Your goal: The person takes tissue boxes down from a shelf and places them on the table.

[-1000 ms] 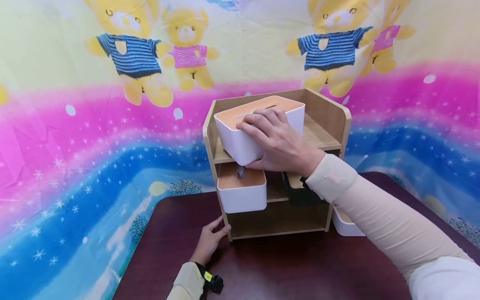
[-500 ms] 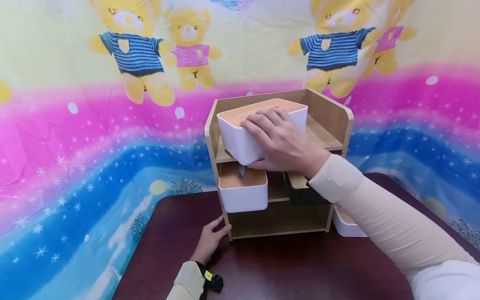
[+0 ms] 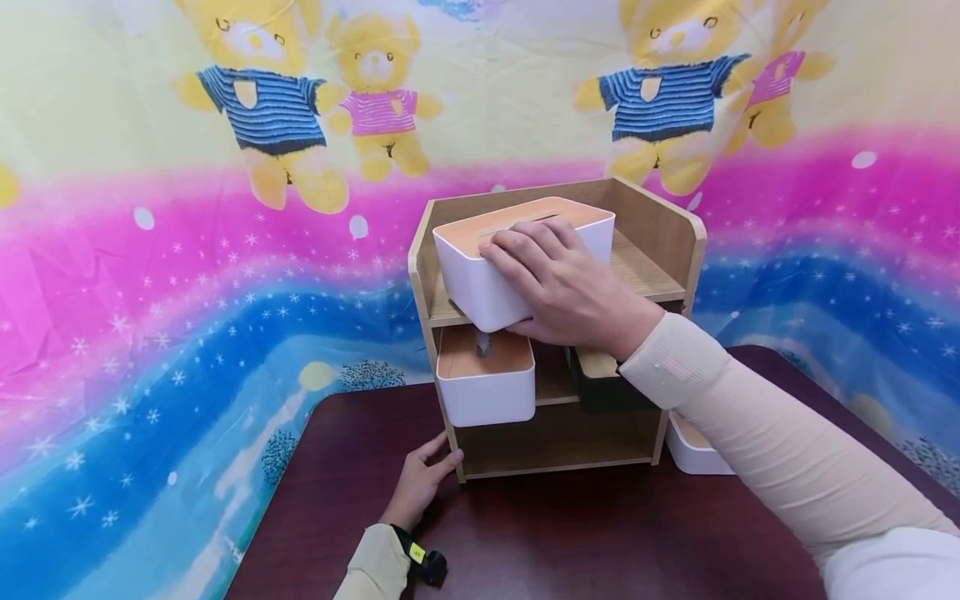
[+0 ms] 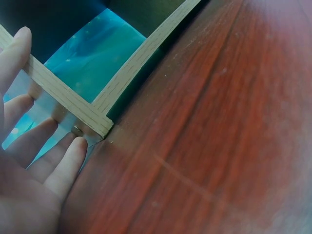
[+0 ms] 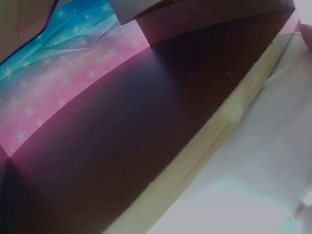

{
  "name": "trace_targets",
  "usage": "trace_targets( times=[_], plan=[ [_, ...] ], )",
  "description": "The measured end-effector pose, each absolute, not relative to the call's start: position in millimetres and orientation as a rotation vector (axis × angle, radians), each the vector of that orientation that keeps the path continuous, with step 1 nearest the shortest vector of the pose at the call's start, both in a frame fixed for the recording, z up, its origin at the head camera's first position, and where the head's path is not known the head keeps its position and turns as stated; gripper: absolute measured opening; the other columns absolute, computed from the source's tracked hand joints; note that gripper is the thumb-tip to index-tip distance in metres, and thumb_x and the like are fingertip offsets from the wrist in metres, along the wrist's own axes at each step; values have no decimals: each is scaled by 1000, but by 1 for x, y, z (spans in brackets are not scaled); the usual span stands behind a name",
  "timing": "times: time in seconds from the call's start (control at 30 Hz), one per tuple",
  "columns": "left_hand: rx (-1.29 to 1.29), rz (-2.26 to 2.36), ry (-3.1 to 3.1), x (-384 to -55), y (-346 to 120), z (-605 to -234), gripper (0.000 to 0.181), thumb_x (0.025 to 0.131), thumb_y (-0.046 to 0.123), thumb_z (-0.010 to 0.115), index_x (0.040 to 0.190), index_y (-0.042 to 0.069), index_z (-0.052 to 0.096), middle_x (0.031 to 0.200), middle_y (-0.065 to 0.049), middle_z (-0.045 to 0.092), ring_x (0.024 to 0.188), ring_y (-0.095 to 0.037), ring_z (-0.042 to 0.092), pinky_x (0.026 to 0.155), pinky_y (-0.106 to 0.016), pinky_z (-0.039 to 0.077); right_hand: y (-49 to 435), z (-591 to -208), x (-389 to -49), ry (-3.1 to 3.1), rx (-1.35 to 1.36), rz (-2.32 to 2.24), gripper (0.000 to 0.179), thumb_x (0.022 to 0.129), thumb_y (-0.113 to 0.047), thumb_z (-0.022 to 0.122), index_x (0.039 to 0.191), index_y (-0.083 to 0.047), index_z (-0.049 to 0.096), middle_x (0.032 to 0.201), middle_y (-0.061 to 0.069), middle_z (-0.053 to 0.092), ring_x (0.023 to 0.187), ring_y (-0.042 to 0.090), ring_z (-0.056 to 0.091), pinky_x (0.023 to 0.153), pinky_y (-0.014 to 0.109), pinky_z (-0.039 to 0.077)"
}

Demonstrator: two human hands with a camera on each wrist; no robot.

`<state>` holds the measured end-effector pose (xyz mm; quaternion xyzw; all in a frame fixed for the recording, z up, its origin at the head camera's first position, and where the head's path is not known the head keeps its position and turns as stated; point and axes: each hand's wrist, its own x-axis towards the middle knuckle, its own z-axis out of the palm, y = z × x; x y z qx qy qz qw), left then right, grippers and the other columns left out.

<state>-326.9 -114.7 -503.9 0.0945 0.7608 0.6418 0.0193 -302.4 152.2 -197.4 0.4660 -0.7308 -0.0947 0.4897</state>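
A white tissue box [image 3: 480, 287] with a slotted wood lid sits slantwise at the top left of a wooden desktop shelf [image 3: 652, 279], its near corner jutting past the front. My right hand [image 3: 562, 279] grips this box, fingers over the lid's rim and thumb low on the side. Below it, a second white tissue box [image 3: 487, 396] sticks out of the middle level, a small grey tuft [image 3: 483, 343] above its lid. My left hand [image 3: 420, 483] touches the shelf's lower left side panel; in the left wrist view its extended fingers [image 4: 68, 165] lie along the outer face.
A dark green box [image 3: 611, 392] with a wood lid stands on the middle level at right, partly behind my right wrist. Another white box [image 3: 693, 450] is on the dark red table [image 3: 570, 533], right of the shelf. A printed bear curtain [image 3: 360, 167] hangs behind.
The right thumb has slipped farther under the near corner of the upper tissue box and shows less. The left hand, box and shelf hold their places, apart from a slight view shift.
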Motion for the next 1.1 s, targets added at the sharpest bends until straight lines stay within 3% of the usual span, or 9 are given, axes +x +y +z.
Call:
trace_targets(
  times=[0.27, 0.53, 0.73, 1.1],
  plan=[
    [306, 1972, 2373, -314, -113, -487, 64, 90, 34, 71, 143, 5, 48, 145, -17, 46, 137, -36, 35, 107, -55, 32, 149, -196, -298, -1760, 1119, -278, 82, 79, -45, 74, 142, -2, 45, 131, 21, 49, 119, 38, 45, 98, 54, 36],
    [290, 1985, 2361, -314, -113, -488, 66, 89, 36, 72, 143, 6, 48, 145, -16, 46, 137, -35, 34, 107, -56, 31, 146, -194, -293, -1742, 1094, -297, 87, 73, -46, 79, 140, -2, 46, 129, 20, 51, 117, 38, 47, 97, 54, 37],
    [291, 1972, 2372, -315, -112, -488, 64, 90, 34, 71, 143, 5, 48, 145, -16, 46, 137, -35, 34, 108, -56, 29, 149, -188, -289, -1756, 1074, -316, 84, 75, -42, 77, 141, -1, 45, 130, 21, 49, 119, 39, 45, 98, 54, 36],
    [287, 1989, 2362, -337, -117, -519, 71, 86, 44, 72, 144, 11, 48, 147, -12, 44, 139, -34, 31, 108, -58, 27, 155, -181, -282, -1780, 1045, -334, 92, 70, -48, 81, 141, -1, 45, 130, 22, 49, 119, 40, 44, 96, 54, 36]
  ],
)
